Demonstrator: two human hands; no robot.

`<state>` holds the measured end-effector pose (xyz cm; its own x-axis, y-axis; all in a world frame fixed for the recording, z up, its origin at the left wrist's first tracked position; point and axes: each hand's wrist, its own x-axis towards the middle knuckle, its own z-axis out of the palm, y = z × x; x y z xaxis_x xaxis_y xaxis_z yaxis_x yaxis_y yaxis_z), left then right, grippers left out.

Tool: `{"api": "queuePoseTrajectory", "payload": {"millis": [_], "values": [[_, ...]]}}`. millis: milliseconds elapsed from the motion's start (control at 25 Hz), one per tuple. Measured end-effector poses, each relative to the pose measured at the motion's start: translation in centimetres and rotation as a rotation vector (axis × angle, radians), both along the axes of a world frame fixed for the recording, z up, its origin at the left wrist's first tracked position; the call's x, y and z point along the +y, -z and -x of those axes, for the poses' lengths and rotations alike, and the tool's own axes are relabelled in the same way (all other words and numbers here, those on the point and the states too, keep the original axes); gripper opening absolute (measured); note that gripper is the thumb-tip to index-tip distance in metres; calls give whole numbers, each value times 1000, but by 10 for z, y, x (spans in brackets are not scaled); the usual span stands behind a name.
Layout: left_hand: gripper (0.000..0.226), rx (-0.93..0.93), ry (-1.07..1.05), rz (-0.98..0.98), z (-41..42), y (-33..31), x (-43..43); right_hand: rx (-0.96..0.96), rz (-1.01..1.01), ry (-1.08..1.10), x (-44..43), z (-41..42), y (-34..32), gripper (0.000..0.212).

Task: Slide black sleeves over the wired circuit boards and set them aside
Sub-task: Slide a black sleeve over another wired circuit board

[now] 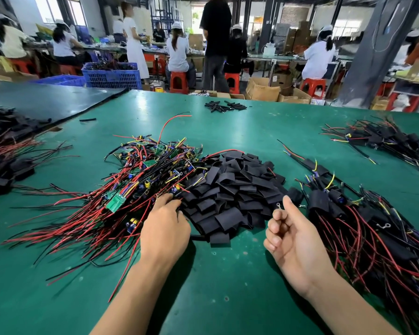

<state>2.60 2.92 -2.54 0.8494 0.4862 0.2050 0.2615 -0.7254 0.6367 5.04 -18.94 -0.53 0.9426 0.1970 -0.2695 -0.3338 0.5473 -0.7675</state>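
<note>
Looking down at a big green counter (228, 122), cut off at left, right and bottom. Centre-left, a messy heap of wired circuit boards (140, 170), mostly buried under their own red and black leads, so no counting them. Leads fanned out toward the near-left, boards bunched at the far-right end, butting up against the black sleeves (235, 189). Those dumped in a low pile mid-counter, lying every which way, no common direction.

Off to the right, a near sleeved pile (373, 226) running out of shot at the right and bottom edges, leads trailing near-right, sleeved ends toward the middle. Further back on the right, a far sleeved pile (385, 139), also clipped by the edge. At far left a blurry dark pile (5, 160), half out of frame and hard to make out.

As for the left hand (165, 228): palm down, fingertips dug into the seam between wires and sleeves. Tips hidden, so can't tell whether gripping anything. Then the right hand (293, 240): palm turned up, fingers loosely curled, thumb raised, holding nothing, just beside the near sleeved pile.

On top of the wire heap, one green board (116, 201) lying clear, long axis near-left to far-right. By the right thumb, a tiny ring terminal (278, 204); touching or not, can't say.
</note>
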Motion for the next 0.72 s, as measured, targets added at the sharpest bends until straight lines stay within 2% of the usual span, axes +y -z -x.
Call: {"api": "queuePoseTrajectory", "payload": {"millis": [200, 400, 600, 720], "values": [[31, 154, -22, -127, 0, -5, -4, -8, 25, -10, 1, 0, 2, 34], [10, 19, -58, -59, 6, -8, 2, -16, 27, -20, 0, -2, 4, 33], [26, -35, -134, 3, 5, -4, 0, -16, 51, -23, 1, -3, 5, 34], [23, -219, -134, 41, 4, -1, 2, -23, 62, -22, 1, -4, 7, 34]]}}
